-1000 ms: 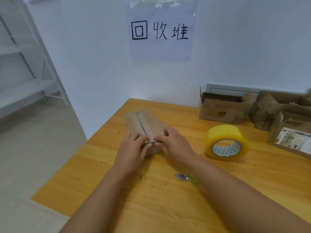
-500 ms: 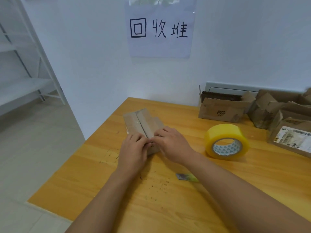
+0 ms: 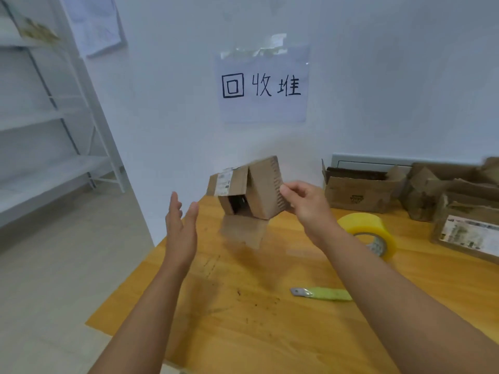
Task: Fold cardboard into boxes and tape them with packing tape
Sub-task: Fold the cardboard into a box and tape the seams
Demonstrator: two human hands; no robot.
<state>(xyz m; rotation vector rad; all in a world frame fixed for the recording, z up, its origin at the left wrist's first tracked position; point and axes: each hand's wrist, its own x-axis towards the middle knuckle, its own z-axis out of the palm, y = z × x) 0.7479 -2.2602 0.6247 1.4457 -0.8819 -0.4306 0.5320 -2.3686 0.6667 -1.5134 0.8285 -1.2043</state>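
1. The cardboard box (image 3: 253,190) is up in the air above the far left part of the table (image 3: 243,333), tilted, with its open end facing down and toward the person; flaps stick out at the top left and hang below it.
2. A white label shows on the flap at its upper left.
3. The right hand (image 3: 305,203) holds the box by its right side, thumb and fingers pinching the cardboard edge there.
4. The left hand (image 3: 181,228) is apart from the box, just to its left and lower, with fingers straight and the palm turned toward the box; it holds nothing.
5. The roll of yellow packing tape (image 3: 370,236) lies on the table behind the right forearm, toward the right edge, partly hidden by the arm.
6. A green-handled cutter (image 3: 322,294) lies flat nearer the person, blade end pointing left, well apart from the box.
7. More worn cardboard boxes (image 3: 359,191) stand along the far right edge against the wall, one at the far right bearing a printed label.
8. A paper sign (image 3: 263,85) with handwritten characters hangs on the wall above the table.
9. White metal shelving (image 3: 54,125) stands off to the left, on the floor beyond the table.
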